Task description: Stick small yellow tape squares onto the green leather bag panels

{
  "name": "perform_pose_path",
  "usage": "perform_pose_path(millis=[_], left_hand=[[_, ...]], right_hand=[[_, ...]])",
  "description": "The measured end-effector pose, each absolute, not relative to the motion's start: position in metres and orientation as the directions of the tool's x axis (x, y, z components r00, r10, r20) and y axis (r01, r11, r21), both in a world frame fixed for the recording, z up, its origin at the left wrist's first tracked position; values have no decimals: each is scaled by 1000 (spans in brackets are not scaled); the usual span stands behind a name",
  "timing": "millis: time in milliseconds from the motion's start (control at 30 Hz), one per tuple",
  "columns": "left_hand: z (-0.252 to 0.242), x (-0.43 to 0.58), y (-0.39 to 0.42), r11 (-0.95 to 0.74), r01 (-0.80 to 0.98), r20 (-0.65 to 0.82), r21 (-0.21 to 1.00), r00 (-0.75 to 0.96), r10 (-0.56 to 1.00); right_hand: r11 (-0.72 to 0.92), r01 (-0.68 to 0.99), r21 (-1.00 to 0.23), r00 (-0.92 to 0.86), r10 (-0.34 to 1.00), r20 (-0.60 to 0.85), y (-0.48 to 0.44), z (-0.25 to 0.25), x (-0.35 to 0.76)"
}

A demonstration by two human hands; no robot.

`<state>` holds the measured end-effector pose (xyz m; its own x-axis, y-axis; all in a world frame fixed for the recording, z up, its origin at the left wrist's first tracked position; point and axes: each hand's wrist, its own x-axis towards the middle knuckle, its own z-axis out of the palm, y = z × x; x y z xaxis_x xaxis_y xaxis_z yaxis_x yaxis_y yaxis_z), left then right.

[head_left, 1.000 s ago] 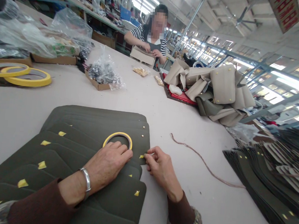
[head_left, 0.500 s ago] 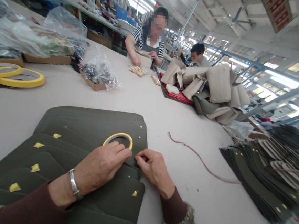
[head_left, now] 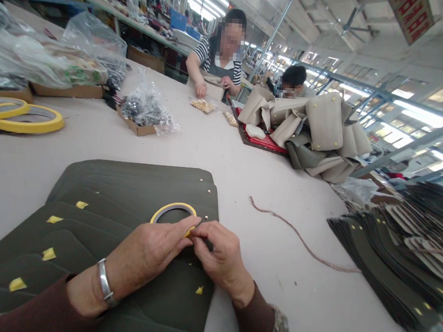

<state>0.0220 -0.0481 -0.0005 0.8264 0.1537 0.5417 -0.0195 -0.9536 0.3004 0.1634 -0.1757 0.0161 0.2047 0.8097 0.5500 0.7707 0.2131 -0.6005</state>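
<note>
My left hand (head_left: 149, 255) is closed around the near side of a roll of yellow tape (head_left: 172, 205), which it holds above a spread of overlapping dark green panels (head_left: 128, 184). Against the roll's right edge, the thumb and fingers of my right hand (head_left: 222, 253) pinch together on the tape, touching my left fingertips. The tape's loose end is hidden by the fingers. Small yellow tape pieces (head_left: 49, 254) are stuck along the panels on the left, and one yellow piece (head_left: 199, 290) sits near the right edge. Small metal studs (head_left: 209, 191) show at the panels' upper right.
Two larger yellow tape rolls (head_left: 29, 120) lie at the left. A box of metal parts in plastic (head_left: 145, 109) stands behind. A brown cord (head_left: 296, 236) lies right of the panels, before stacked dark strips (head_left: 382, 270). Beige bag pieces (head_left: 322, 123) are heaped beyond; a co-worker (head_left: 222, 58) sits opposite.
My right hand has moved from the panels' right edge up and left to the tape roll. My left hand has turned slightly, still holding the roll. Both hands now touch.
</note>
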Motion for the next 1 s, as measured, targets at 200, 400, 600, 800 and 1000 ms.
perform_pose_path(millis=[200, 400, 600, 800, 1000], left_hand=[[5, 23, -52, -937, -27, 514, 348, 841, 167], [8, 26, -52, -941, 48, 499, 336, 838, 221], [12, 26, -61, -948, 18, 555, 317, 807, 201], [18, 28, -50, -973, 186, 253, 137, 943, 216], [21, 24, -50, -975, 171, 120, 142, 975, 188]], right_hand=[[161, 868, -470, 186, 772, 608, -174, 8, 164], [71, 872, -485, 273, 751, 601, -173, 10, 157], [-208, 213, -955, 701, 713, 1, -167, 9, 169], [-253, -55, -966, 666, 711, -224, -166, 2, 199], [-336, 83, -938, 628, 749, -213, -171, 0, 196]])
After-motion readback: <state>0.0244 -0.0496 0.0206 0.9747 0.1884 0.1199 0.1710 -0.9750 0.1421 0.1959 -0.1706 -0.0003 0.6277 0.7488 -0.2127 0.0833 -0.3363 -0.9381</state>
